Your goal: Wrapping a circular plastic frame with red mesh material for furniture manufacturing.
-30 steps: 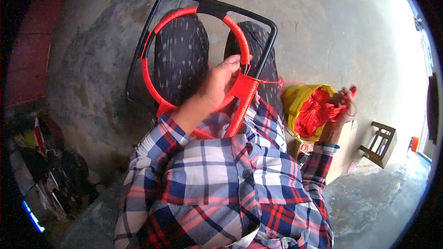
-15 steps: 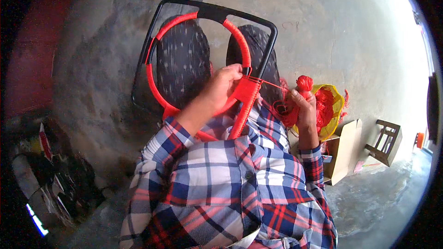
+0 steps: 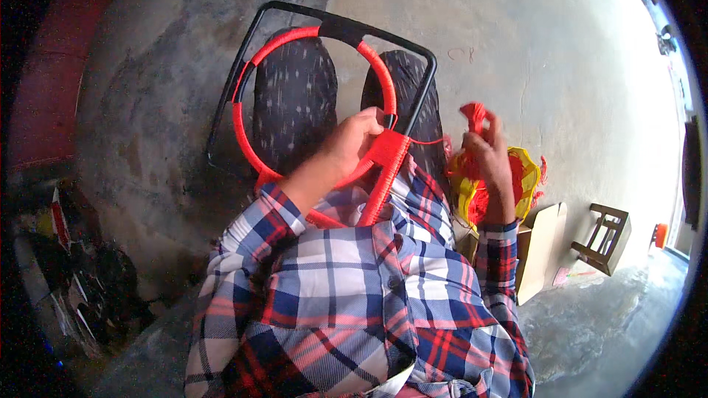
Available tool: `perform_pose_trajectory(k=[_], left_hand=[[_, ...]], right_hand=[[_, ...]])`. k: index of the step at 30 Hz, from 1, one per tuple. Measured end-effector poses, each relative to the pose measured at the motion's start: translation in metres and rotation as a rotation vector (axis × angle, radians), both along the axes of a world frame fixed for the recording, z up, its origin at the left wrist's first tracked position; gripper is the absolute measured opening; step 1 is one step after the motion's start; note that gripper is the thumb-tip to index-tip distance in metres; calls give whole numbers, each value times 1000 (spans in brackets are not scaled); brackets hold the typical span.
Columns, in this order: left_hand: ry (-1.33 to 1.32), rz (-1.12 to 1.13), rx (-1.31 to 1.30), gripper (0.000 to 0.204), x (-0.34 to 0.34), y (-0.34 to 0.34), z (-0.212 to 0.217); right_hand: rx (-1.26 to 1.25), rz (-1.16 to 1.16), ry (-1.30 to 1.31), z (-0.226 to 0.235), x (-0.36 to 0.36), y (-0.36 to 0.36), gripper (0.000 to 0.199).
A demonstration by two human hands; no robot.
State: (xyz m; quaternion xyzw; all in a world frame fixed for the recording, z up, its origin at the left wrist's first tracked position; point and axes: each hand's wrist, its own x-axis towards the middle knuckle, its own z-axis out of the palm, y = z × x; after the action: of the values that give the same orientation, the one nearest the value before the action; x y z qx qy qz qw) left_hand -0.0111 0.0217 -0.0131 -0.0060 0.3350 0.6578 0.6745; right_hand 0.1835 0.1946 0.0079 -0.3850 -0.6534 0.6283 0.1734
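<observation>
A black metal frame (image 3: 345, 28) with a round ring wrapped in red cord (image 3: 237, 114) rests against my lap. My left hand (image 3: 355, 144) grips the ring beside the thick red-wrapped bar (image 3: 383, 169). My right hand (image 3: 487, 149) is raised to the right, shut on a bundle of red cord (image 3: 473, 114). A thin red strand (image 3: 429, 141) runs from the bar to that hand. Below my right hand lies a yellow bag (image 3: 525, 169) with more red cord in it.
A brown cardboard box (image 3: 540, 247) stands on the concrete floor at my right, with a small wooden stool (image 3: 606, 237) beyond it. Dark clutter (image 3: 81, 280) is piled at the lower left. My legs in dark patterned trousers (image 3: 291, 99) show through the ring.
My right hand has come in from the far right with the red cord bundle and risen closer to the frame. My left hand has stayed on the ring.
</observation>
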Motion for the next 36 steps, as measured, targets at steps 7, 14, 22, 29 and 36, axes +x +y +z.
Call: perform_pose_trajectory(k=[7,14,22,29,36], left_hand=[[785,361,16,27,9,2,19],[548,275,-172,31,1,0,2],[175,61,-1,34,9,6,22],[14,73,-40,29,3,1,7],[105,109,-10,32,0,-4,21]], right_hand=[[1076,587,36,46,-78,-30,35],[929,50,180,-2,-54,-16,30],[730,293,30,-25,-51,-41,31],[-359,-84,748,-17,-18,-27,26],[-553,-263,1111,15,72,5,39]])
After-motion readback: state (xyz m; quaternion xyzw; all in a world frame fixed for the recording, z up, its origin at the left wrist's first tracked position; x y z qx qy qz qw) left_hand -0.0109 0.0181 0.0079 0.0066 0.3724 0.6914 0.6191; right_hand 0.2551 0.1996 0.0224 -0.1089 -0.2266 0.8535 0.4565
